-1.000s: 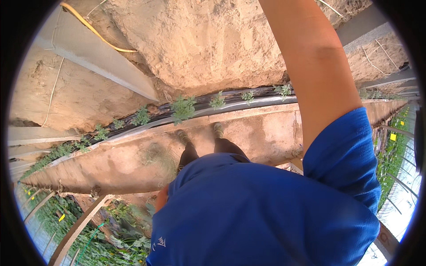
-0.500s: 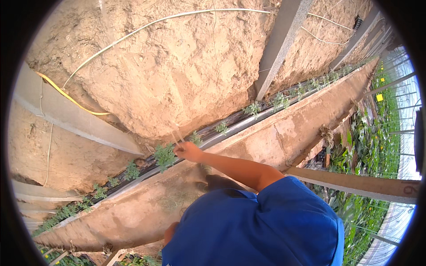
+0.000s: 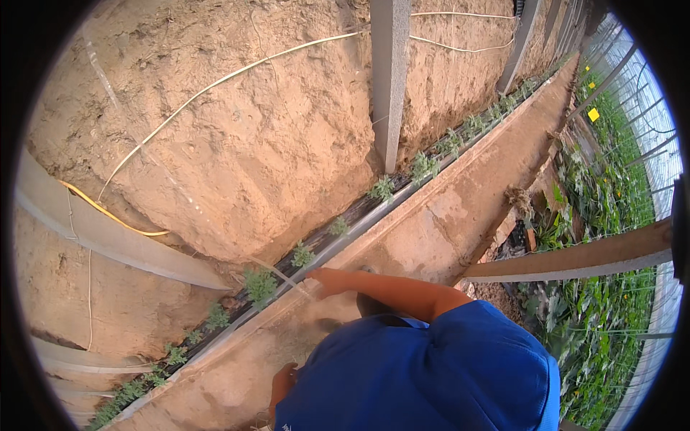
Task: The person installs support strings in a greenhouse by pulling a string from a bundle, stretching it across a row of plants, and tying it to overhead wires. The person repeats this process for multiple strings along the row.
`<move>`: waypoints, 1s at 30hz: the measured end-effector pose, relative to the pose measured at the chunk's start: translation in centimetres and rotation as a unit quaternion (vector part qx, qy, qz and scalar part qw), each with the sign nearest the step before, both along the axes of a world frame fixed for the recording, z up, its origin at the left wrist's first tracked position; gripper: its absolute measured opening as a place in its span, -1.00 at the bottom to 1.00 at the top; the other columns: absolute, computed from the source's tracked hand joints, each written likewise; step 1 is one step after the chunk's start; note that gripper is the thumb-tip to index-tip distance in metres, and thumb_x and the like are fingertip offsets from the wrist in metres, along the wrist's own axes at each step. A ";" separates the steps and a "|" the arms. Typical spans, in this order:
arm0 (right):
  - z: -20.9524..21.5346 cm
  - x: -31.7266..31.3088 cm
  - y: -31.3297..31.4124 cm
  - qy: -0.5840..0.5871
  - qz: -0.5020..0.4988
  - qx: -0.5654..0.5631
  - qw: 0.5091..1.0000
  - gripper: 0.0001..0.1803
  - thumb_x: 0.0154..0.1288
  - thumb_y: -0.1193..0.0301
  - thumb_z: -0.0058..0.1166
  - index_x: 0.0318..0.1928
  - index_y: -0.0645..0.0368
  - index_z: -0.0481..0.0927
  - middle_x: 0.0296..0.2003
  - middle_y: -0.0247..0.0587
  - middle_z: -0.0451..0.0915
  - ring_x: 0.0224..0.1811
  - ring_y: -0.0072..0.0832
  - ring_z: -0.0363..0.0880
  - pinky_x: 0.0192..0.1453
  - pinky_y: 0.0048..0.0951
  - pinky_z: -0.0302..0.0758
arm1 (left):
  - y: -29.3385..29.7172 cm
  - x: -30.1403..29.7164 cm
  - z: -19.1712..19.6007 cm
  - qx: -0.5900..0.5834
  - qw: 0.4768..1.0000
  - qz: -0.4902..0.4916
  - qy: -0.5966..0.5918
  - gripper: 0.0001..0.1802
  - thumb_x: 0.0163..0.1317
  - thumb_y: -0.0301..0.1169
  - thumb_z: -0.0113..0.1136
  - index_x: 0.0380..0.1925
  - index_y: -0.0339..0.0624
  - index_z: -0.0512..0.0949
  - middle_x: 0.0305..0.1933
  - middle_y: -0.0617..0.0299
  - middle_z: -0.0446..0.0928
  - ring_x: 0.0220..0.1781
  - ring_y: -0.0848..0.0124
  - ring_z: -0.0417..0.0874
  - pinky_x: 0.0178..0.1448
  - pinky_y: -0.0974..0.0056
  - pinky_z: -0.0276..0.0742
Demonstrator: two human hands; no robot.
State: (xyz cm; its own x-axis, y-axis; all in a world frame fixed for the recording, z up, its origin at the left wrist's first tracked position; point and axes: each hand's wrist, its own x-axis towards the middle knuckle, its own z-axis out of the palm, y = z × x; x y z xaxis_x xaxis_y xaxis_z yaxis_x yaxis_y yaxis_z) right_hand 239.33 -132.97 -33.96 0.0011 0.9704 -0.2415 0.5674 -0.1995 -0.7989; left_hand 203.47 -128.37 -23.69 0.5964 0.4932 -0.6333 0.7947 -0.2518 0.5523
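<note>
Well, my bare right hand (image 3: 328, 282) is by a thin, pale strip (image 3: 282, 276) near a small, leafy green plant (image 3: 259, 285). From here, I can't tell if that hand or my bare left hand (image 3: 283, 381) has fingers round anything, or what's done or left.

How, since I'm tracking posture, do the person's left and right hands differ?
The right hand reaches out on an extended arm; the left hand hangs close beside the blue shirt. A pale strip shows by the right hand, none by the left hand. Both are bare.
</note>
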 end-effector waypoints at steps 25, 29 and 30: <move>32.4 66.1 21.8 -0.145 -0.507 0.370 0.765 -0.29 0.00 0.26 0.32 0.13 0.37 0.41 -0.03 0.12 0.56 0.06 -0.11 0.53 0.14 -0.24 0.43 | -15.3 25.3 1.0 -0.028 0.982 0.181 0.038 -0.73 0.22 -0.41 0.06 -0.08 -0.20 0.55 -0.24 -0.04 0.62 -0.21 0.22 0.65 -0.12 0.18 0.51; 30.2 62.1 19.8 0.021 -0.202 0.359 0.911 -0.43 0.12 0.20 0.27 0.09 0.24 0.48 -0.08 -0.04 0.58 -0.01 -0.31 0.54 0.19 -0.27 0.36 | -15.5 26.1 0.9 -0.034 0.984 0.172 0.042 -0.73 0.22 -0.41 0.05 -0.09 -0.18 0.56 -0.23 -0.05 0.62 -0.19 0.22 0.65 -0.10 0.17 0.51; 28.2 59.5 17.8 -0.017 -0.159 0.313 0.936 -0.55 0.21 0.12 0.22 0.00 0.14 0.58 -0.17 -0.20 0.64 -0.09 -0.42 0.58 0.30 -0.27 0.28 | -15.2 26.2 0.7 -0.035 0.984 0.169 0.040 -0.73 0.22 -0.41 0.05 -0.09 -0.18 0.56 -0.22 -0.05 0.62 -0.18 0.22 0.65 -0.10 0.17 0.51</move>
